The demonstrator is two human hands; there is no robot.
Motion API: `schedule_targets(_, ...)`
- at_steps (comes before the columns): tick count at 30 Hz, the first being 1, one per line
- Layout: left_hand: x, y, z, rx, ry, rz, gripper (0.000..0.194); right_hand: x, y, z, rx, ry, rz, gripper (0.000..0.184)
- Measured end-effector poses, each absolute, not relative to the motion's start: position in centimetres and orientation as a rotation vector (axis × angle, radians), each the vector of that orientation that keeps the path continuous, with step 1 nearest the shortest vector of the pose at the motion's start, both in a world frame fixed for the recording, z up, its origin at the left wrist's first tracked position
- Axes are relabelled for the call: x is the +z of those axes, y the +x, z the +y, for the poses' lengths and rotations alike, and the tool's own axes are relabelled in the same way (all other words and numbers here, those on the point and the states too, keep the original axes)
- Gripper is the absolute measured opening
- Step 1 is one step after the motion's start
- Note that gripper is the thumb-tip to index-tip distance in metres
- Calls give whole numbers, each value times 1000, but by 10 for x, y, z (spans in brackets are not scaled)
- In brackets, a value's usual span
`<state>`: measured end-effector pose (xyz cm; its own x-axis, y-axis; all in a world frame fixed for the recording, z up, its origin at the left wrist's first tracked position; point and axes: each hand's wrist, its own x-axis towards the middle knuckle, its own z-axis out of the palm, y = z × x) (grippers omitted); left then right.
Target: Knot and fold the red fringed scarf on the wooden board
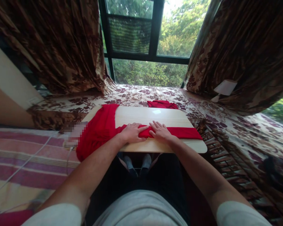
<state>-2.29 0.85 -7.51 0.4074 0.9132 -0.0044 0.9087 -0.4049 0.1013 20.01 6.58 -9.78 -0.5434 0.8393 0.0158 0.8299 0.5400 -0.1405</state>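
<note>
A red garment (100, 125) lies across a pale wooden table (151, 116). Its wide part covers the left end and hangs over the near edge, while a narrow strip, like a sleeve or trouser leg, runs to the right end. My left hand (133, 131) rests on this strip near the middle, fingers spread and pointing right. Just beside it, my right hand (160, 131) lies flat on the same strip, fingers apart. Neither hand grips the cloth. Part of the strip is hidden under my hands.
Another piece of red cloth (162, 104) lies behind the table on the flowered window ledge cover (136, 92). A striped bed (25, 160) with a white cord is at the left. On the right ledge stands a small white lamp (225, 87). Patterned curtains (68, 47) flank the window.
</note>
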Motion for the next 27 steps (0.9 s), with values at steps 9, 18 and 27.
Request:
schedule_targets(9, -75, -23, 9, 57, 2560, 1667, 81, -105, 250, 73, 290, -1609, -2662, 78)
schedule_targets(18, -80, -25, 15, 24, 2578, 1652, 85, -101, 360, 89, 279, -1972, -2429, 71)
schedule_targets(27, -77, -28, 19, 61, 2492, 1654, 66, -85, 377, 112, 62, -1865, -2367, 31)
